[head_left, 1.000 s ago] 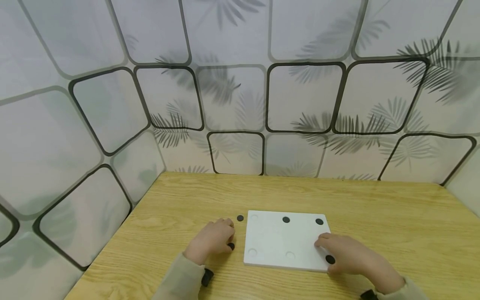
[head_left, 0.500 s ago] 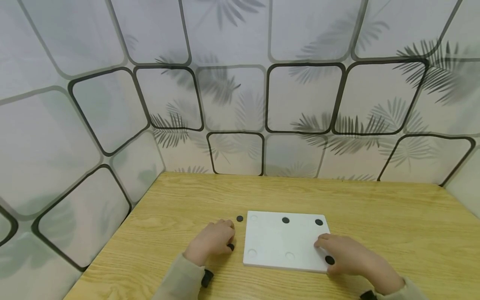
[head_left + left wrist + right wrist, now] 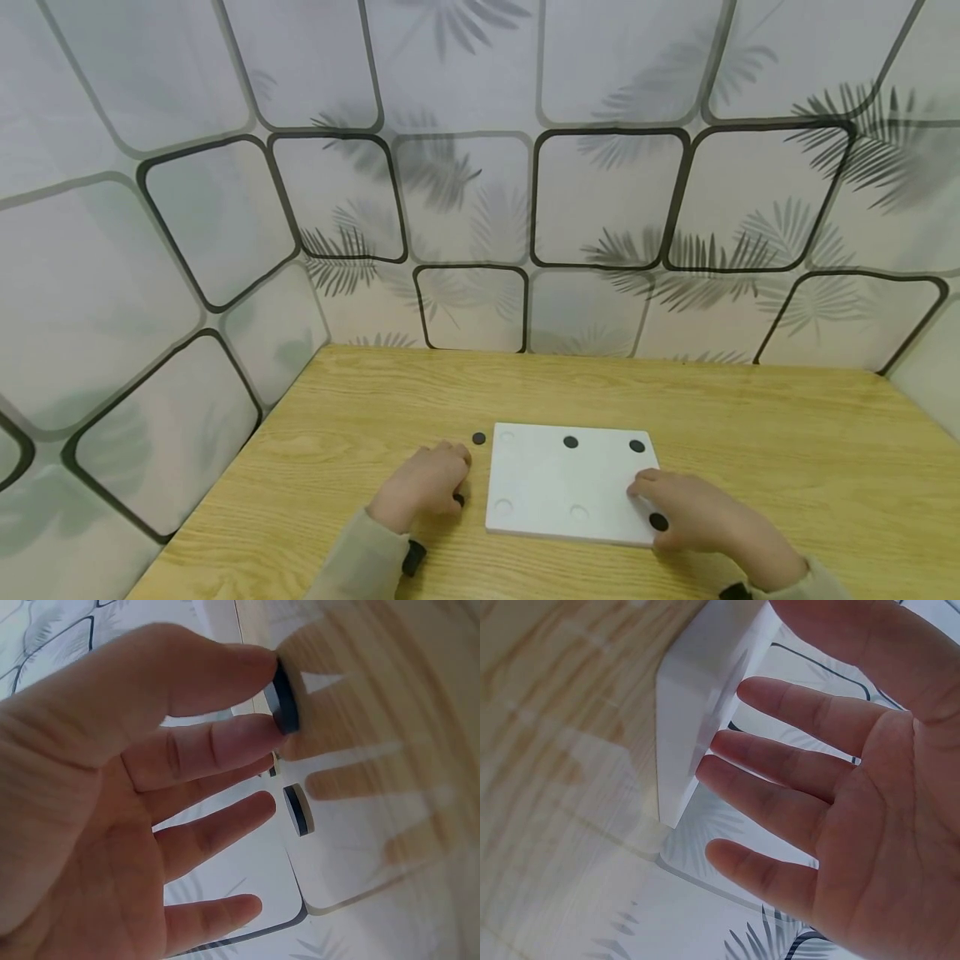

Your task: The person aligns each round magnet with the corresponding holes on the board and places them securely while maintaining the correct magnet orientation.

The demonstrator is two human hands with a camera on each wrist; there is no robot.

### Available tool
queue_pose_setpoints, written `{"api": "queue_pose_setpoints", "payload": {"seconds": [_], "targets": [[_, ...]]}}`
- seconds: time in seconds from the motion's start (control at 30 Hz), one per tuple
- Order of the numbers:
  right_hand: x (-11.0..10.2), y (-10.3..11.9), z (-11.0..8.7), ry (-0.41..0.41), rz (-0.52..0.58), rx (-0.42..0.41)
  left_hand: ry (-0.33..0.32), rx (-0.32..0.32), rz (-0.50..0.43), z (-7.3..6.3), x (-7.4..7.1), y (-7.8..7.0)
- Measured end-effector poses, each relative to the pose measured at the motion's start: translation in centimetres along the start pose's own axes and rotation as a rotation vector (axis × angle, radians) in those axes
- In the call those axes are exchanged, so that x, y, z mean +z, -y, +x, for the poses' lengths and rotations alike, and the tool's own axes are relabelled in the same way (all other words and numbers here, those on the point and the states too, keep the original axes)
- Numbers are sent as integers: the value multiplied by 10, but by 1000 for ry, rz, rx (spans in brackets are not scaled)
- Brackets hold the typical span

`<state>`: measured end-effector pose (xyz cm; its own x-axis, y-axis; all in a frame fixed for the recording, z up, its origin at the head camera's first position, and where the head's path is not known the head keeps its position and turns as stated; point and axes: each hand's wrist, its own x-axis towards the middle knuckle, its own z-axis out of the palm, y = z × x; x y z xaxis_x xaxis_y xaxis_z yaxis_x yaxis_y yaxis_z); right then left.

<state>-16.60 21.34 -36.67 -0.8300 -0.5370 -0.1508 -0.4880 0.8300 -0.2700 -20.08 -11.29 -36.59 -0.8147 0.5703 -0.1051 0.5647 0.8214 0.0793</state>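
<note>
In the head view, a white board (image 3: 555,483) lies on the wooden table, with shallow round recesses on its left and near side. Three black discs sit on it, including one (image 3: 658,522) beside my right hand. Left of the board, my left hand (image 3: 423,482) pinches another black disc (image 3: 283,697) between thumb and index finger, close over the table. Its other fingers stay spread. My right hand (image 3: 697,508) rests at the board's right end, fingers fairly straight against it and thumb near the front corner; the right wrist view shows those fingertips along the board's edge (image 3: 682,750).
One loose black disc (image 3: 479,438) lies on the table (image 3: 390,392) just past my left fingertips, by the board's far left corner. A patterned curtain (image 3: 472,208) of rounded squares and leaves stands behind the table and along its left side.
The disc at my left thumb has shifted slightly toward me and is more covered by the fingers. My right hand and the board keep their places.
</note>
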Motion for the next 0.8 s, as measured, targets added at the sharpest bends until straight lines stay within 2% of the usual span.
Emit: {"api": "queue_pose_setpoints", "payload": {"seconds": [0.13, 0.37, 0.8], "targets": [[1, -1, 0, 10, 9, 6, 2, 0, -26, 0, 0, 0], [1, -2, 0, 3, 3, -7, 0, 15, -1, 1, -1, 1], [1, 0, 0, -5, 6, -4, -84, 71, 13, -2, -8, 2]]}}
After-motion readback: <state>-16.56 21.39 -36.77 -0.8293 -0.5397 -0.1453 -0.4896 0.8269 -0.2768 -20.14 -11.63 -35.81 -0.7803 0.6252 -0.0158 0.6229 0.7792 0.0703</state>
